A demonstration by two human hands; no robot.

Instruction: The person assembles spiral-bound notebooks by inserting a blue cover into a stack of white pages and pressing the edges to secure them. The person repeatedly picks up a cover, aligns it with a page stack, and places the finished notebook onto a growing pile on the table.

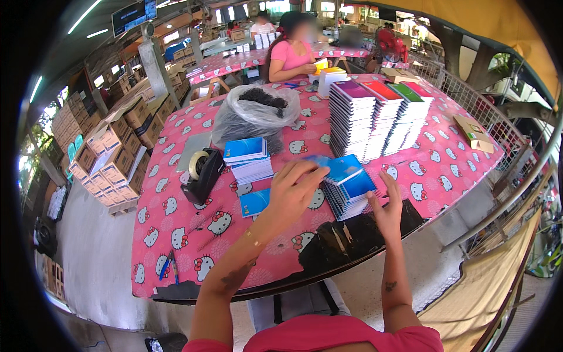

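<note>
A stack of blue spiral-bound notebooks [352, 188] stands on the table in front of me, its top cover slightly askew. My left hand [296, 186] is closed at the stack's left side, its fingertips pinching the blurred blue edge of a top notebook. On the other side, my right hand [387, 206] has its fingers apart and its thumb against the stack's right edge. To the left, another pile of blue-covered notebooks [247, 159] has no visible spirals. A single blue notebook [254, 202] lies partly behind my left wrist.
Left of the piles are a black tape dispenser [203, 176] and pens [169, 267]. A clear plastic bag [249, 114] holds black coils. Tall notebook stacks [352, 120] stand at the back right, near a flat cardboard piece [472, 134]. Across the table, a person [292, 56] handles yellow-covered notebooks.
</note>
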